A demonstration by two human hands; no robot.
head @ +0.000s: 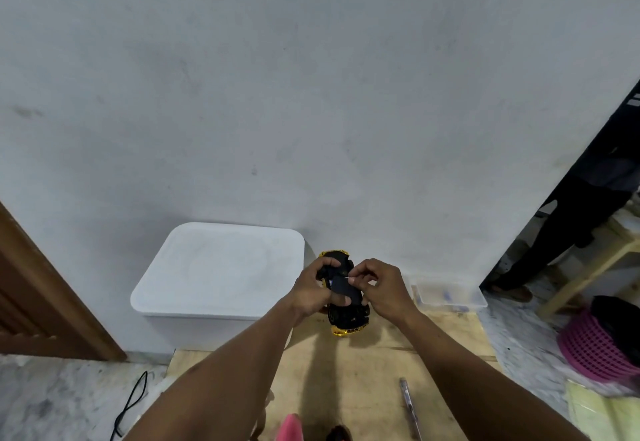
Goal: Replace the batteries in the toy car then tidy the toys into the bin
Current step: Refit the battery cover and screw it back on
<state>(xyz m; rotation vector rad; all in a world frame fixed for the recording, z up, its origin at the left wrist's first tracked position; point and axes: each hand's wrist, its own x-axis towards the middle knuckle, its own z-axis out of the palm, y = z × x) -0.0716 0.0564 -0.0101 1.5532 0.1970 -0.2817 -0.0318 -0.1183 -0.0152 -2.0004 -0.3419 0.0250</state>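
Timber of a brown door (pixel 41 302) fills the left edge, and a black cable (pixel 133 402) lies looped on the speckled floor near it. Right of these, a white bin (pixel 221 267) stands against the grey wall with its lid on. Its near right corner meets a wooden board (pixel 346 371) laid flat on the floor. At the near edge of the view, over the board, shows the tip of something pink (pixel 291 426), too cut off to identify.

Both arms reach forward over the board and meet just right of the bin. The left hand (pixel 311 288) grips the toy car (pixel 346 309), its fingers curled round the middle of the body. The car is held in the air, turned over so that its black underside and wheels face up and its yellow shell shows at the two ends. The right hand (pixel 384 288) is close against it, its thumb and forefinger pinched together at a black panel on the underside; what sits between the fingertips is too small to make out.

A slim tool (pixel 408 406) lies on the board under the right forearm. Farther right, a clear plastic box (pixel 450 296) sits by the wall. Beyond the wall's corner are a purple basket (pixel 595 347), a pale wooden stool (pixel 595 264) and the dark-clothed legs of a standing person (pixel 571 232).
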